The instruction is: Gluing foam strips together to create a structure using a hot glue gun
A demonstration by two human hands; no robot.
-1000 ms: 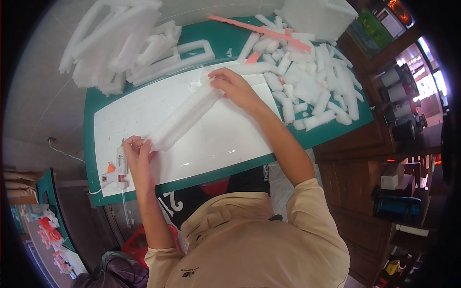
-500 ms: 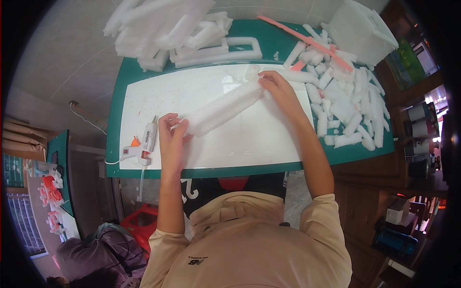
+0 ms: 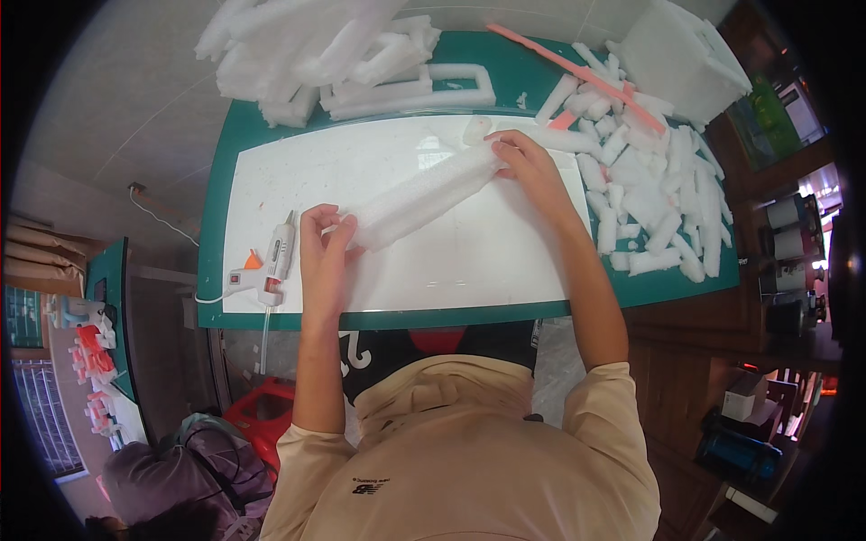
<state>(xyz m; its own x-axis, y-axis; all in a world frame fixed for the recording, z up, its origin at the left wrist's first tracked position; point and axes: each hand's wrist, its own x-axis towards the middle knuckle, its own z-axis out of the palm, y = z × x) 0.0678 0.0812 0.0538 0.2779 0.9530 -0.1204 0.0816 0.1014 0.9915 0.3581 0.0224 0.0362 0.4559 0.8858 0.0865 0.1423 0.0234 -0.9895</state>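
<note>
A long white foam strip (image 3: 428, 200) stretches slantwise over the white board (image 3: 433, 279), its right end farther from me. My left hand (image 3: 327, 252) grips the near left end between thumb and fingers. At the far right end, my right hand (image 3: 523, 167) pinches the strip, with the thumb on the near side. To the left of my left hand lies a white hot glue gun (image 3: 278, 261) with an orange part and a clear glue stick poking out of its back. Just beyond the right hand sits a small roundish translucent piece (image 3: 477, 130).
Loose white foam pieces (image 3: 645, 203) are heaped at the right of the green table (image 3: 424, 317). Beside them stand a pink strip (image 3: 577, 74) and a large foam box (image 3: 681, 68). Foam frames (image 3: 460, 86) and a stack of foam parts (image 3: 307, 54) fill the back left.
The foam strip has tilted slightly in my hands, so more of its side face shows. Both hands keep their grip and have barely moved.
</note>
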